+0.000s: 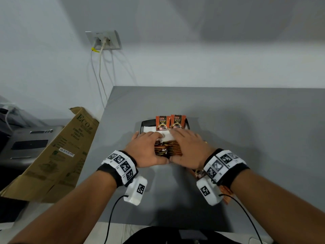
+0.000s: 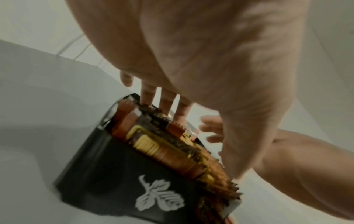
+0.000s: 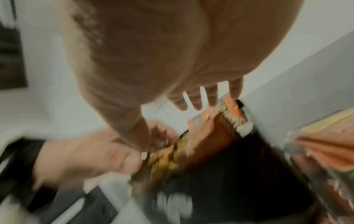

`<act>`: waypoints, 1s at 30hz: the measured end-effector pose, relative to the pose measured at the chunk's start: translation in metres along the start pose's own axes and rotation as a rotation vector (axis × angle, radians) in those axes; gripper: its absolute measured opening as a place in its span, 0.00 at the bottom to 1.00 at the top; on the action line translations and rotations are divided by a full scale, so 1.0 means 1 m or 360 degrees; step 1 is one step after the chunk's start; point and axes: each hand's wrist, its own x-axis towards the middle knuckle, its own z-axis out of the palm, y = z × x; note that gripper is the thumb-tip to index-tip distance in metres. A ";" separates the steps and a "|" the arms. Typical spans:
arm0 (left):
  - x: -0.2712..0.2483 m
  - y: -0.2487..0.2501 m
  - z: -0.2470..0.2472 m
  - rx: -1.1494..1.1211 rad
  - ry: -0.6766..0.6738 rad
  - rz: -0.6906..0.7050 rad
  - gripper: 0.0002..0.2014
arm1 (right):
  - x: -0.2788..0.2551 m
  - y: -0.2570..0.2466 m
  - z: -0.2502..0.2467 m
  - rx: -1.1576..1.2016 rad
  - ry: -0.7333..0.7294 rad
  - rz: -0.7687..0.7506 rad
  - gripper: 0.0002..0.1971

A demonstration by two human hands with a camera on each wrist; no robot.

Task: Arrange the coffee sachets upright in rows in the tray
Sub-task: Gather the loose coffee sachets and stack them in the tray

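Note:
A black tray (image 1: 143,123) with a white leaf logo on its wall (image 2: 114,174) stands on the grey table (image 1: 255,129). Rows of orange-brown coffee sachets (image 1: 168,148) stand packed in its near half. Two more sachets (image 1: 162,122) stand upright at the far end, fronts facing me. My left hand (image 1: 151,138) lies flat over the left row, its straight fingers (image 2: 166,103) touching the sachet tops (image 2: 162,148). My right hand (image 1: 186,143) lies flat over the right row, fingers (image 3: 197,98) spread and straight. The two thumbs meet at the tray's near edge.
Loose sachets (image 1: 226,192) lie on the table under my right wrist, also seen as sachets (image 3: 325,151) in the blurred right wrist view. A cardboard box (image 1: 58,155) leans off the table's left edge beside a grey machine (image 1: 26,141). A wall socket (image 1: 103,40) has cables hanging down.

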 end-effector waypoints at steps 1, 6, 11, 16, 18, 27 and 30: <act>0.000 0.001 -0.001 -0.0033 0.0026 0.0016 0.45 | -0.004 0.007 -0.009 0.0179 0.0098 0.0052 0.43; 0.007 0.018 -0.005 -0.0175 0.0242 0.0095 0.34 | -0.016 0.084 -0.033 0.0288 0.0247 0.0763 0.26; 0.012 0.069 0.005 -0.0239 0.0592 0.0299 0.12 | -0.020 0.092 -0.002 0.0210 0.0021 0.0832 0.13; 0.022 0.114 0.026 0.0226 0.0235 0.0430 0.07 | -0.007 0.106 0.022 0.0302 0.0067 0.0792 0.12; 0.031 0.129 0.031 0.0358 0.0133 0.0434 0.06 | -0.010 0.115 0.018 0.0403 0.0086 0.0827 0.09; 0.088 0.176 0.067 0.0606 -0.0189 0.0225 0.23 | -0.081 0.153 -0.021 0.0823 0.0450 0.0898 0.06; 0.099 0.181 0.074 0.0558 -0.0278 0.0123 0.27 | -0.098 0.163 -0.017 0.0917 0.0389 0.0969 0.05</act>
